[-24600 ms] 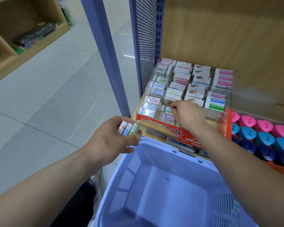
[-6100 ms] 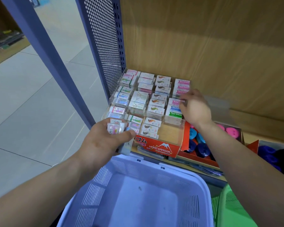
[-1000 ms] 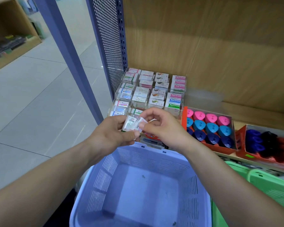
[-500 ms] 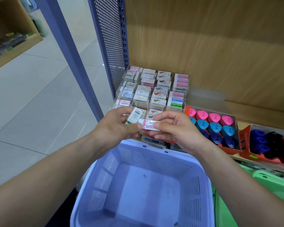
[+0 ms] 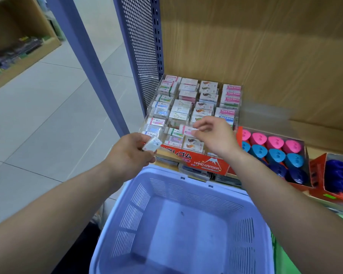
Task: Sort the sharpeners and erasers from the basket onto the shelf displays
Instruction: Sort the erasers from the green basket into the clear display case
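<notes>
Fingers (image 5: 204, 122) of the right hand (image 5: 216, 137) pinch a small pink-and-white eraser (image 5: 186, 129) by its end, thumb below and fingertips above. They hold it roughly level just over the front rows of the eraser display (image 5: 206, 165). Beneath and beyond those fingers, the clear, red-fronted display is packed with wrapped erasers in four columns and stands on the wooden shelf (image 5: 325, 143).

To their left and a little nearer the person, the left hand (image 5: 131, 153) grips a second eraser (image 5: 151, 144). Its fingers are curled round the wrapped block, which tilts up out of the hand beside the display's front left corner. The two hands are apart.

Below both, the lilac basket (image 5: 166, 175) has its far rim near the shelf edge, with its slotted walls in view. To the right of the pinching fingers, a red tray (image 5: 301, 186) holds heart-shaped sharpeners (image 5: 274, 142) in pink, light blue and dark blue rows. Further right, a red box (image 5: 315, 171) holds more dark blue ones. The edge of a green basket (image 5: 281, 260) shows low on the right.
</notes>
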Demonstrator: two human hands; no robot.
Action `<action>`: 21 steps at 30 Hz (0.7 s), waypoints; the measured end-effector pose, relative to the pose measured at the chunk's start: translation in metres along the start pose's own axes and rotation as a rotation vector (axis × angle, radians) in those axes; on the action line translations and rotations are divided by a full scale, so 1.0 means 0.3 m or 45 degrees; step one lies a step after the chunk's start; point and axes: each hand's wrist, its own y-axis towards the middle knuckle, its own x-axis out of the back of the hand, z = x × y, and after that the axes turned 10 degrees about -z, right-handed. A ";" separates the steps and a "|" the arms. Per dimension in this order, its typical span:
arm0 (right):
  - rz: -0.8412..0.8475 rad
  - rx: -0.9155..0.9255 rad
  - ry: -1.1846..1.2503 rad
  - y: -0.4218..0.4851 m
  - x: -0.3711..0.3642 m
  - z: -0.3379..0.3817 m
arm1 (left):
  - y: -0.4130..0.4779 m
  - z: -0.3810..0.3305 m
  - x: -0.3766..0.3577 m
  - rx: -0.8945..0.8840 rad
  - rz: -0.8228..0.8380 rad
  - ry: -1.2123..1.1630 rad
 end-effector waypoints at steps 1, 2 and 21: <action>0.022 0.062 -0.083 0.021 -0.036 0.003 | 0.002 0.004 0.004 -0.012 -0.008 0.033; 0.040 0.107 -0.170 0.043 -0.075 0.002 | 0.003 0.008 0.010 -0.017 -0.016 0.053; 0.131 0.319 -0.506 -0.006 -0.122 0.040 | 0.002 0.051 0.089 0.005 -0.149 -0.200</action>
